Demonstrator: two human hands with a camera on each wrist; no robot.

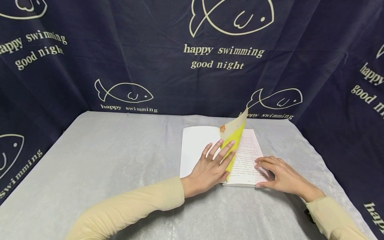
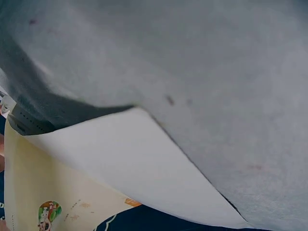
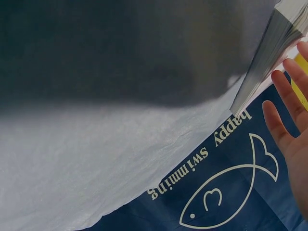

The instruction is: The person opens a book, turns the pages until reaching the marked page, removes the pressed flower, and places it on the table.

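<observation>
An open book [image 1: 249, 143] lies on the table, its right page printed with lines of text. Left of the text is a blank white leaf [image 1: 198, 143], also seen as a broad white sheet [image 2: 130, 149] in the left wrist view. Between the two, a beige and yellow leaf [image 1: 238, 125] stands partly raised. My left hand [image 1: 210, 166] rests on this leaf with fingers spread. At the book's right edge my right hand [image 1: 277, 173] touches the page with bent fingers, its thumb by the lower corner. The right wrist view shows its fingers [image 3: 288, 94] apart beside the page block.
A pale grey cloth covers the table [image 1: 120, 150]. Behind and beside it hangs a dark blue curtain [image 1: 168, 66] printed with fish outlines and words. A small coloured picture [image 2: 48, 214] shows on the beige leaf in the left wrist view.
</observation>
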